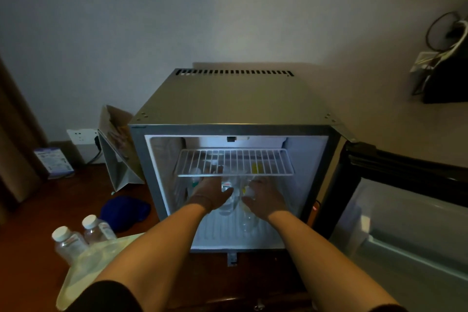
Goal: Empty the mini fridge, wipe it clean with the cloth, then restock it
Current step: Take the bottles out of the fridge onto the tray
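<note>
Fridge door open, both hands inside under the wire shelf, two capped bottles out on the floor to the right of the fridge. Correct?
Not quite: the two capped bottles stand on the left of the fridge, not the right. The head view shows it. The rest holds: door open, left hand and right hand inside under the wire shelf.

The fridge [228,101] stands against the wall, its door [405,210] swung open to the right. Inside, bottles [229,197] stand under the wire shelf [235,162], with both hands between them. Left of the fridge lie a bag [119,149], a cloth [125,211] and two bottles [81,235].
</note>
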Action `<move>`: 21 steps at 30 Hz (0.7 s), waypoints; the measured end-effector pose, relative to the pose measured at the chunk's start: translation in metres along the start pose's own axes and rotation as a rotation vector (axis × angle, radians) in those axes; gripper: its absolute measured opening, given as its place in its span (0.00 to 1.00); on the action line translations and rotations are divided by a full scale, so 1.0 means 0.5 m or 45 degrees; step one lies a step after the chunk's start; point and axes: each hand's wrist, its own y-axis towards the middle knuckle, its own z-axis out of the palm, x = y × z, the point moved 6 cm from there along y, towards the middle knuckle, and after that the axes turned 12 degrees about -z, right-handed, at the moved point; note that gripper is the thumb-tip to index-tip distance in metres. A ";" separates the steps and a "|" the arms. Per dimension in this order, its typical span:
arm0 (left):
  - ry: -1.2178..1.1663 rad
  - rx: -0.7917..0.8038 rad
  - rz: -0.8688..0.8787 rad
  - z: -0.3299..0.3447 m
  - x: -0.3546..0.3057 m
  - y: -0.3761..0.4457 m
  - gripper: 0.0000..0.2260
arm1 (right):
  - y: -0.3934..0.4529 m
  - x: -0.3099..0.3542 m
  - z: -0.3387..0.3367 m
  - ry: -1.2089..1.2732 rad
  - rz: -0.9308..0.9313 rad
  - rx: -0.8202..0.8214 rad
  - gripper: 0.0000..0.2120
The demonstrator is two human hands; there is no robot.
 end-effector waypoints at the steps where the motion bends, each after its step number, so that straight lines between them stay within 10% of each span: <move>1: 0.026 0.018 -0.019 0.001 -0.005 0.006 0.23 | 0.001 -0.003 -0.003 0.006 0.001 0.000 0.23; 8: 0.044 0.134 -0.022 0.023 -0.045 0.031 0.29 | 0.007 -0.019 -0.013 0.083 0.006 -0.021 0.18; 21: -0.178 -0.004 0.061 0.021 -0.035 0.009 0.09 | -0.010 -0.021 0.001 0.166 0.096 0.019 0.21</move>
